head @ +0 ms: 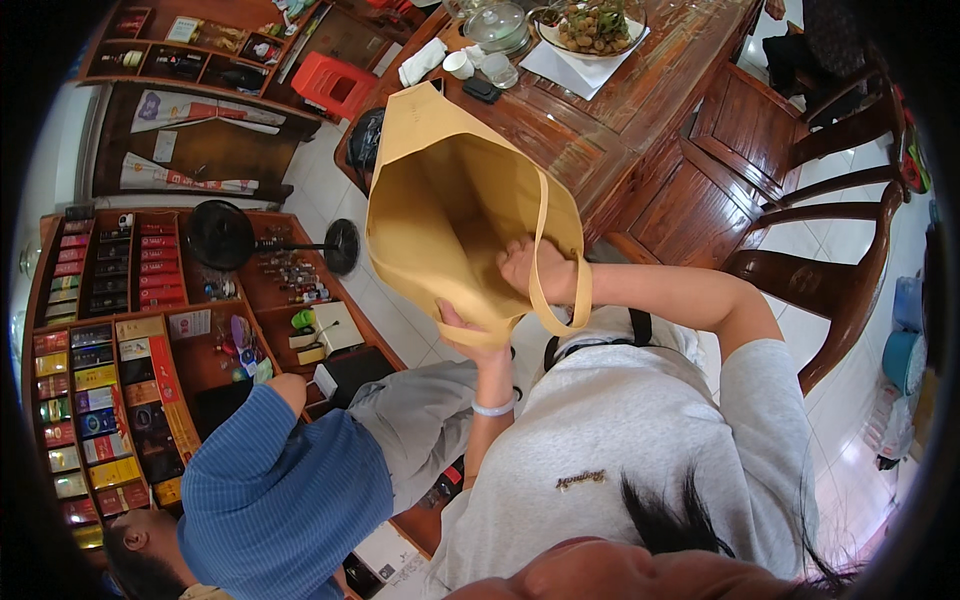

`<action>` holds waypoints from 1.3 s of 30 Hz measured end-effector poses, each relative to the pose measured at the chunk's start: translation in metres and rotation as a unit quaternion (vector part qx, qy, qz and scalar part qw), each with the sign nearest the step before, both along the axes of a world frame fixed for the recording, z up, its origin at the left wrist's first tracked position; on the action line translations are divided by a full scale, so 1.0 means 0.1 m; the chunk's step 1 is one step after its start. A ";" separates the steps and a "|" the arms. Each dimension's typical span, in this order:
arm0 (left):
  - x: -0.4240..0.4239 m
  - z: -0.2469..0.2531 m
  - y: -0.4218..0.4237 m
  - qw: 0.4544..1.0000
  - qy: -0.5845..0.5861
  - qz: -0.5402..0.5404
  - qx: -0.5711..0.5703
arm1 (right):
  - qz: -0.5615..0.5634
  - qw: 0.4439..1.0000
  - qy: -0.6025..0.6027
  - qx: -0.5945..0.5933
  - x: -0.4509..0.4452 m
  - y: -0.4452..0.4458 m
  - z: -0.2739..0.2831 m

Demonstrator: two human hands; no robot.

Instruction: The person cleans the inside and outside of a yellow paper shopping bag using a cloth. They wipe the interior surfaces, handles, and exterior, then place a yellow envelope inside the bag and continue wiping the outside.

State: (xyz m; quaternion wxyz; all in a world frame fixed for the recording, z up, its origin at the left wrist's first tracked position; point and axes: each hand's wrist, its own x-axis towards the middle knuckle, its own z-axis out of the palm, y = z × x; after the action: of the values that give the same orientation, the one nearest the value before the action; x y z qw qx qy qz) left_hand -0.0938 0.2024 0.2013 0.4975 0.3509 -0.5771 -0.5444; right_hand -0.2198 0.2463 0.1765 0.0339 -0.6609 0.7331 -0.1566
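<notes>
A yellow tote bag (420, 217) is held up with its wide mouth facing me, so its inner walls show. My left hand (469, 334) grips the near edge of the bag, thumb inside the rim, and a pale bangle is on that wrist. Through the loop of one yellow handle (541, 225) passes my right arm. My right hand (531, 266) is inside the mouth near the right wall, fingers curled; whether it holds anything is hidden. The deep bottom of the bag is in shadow.
A wooden table (585, 142) bears a fruit bowl (589, 34), a lidded glass pot (496, 28) and cups. Wooden chairs (810, 285) stand at right. A person in blue (285, 465) is close at left, beside display shelves (97, 360) and a black fan (221, 235).
</notes>
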 end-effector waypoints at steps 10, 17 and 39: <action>0.08 0.16 -0.07 0.982 0.121 0.038 0.140 | -0.125 0.753 -0.628 -0.151 -0.80 0.33 0.60; 0.17 0.08 -0.08 0.992 0.067 0.002 0.110 | -0.075 0.863 -0.496 -0.059 -0.51 0.41 0.48; 0.24 -0.18 -0.15 0.946 0.202 -0.006 0.255 | -0.035 0.917 -0.398 -0.007 0.10 0.18 0.21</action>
State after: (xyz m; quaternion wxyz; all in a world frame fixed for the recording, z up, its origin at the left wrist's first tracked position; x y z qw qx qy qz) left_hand -0.0694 0.1875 0.1833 0.4941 0.3453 -0.3084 -0.7359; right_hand -0.2094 0.2645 0.1972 0.3128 -0.5184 0.6803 -0.4131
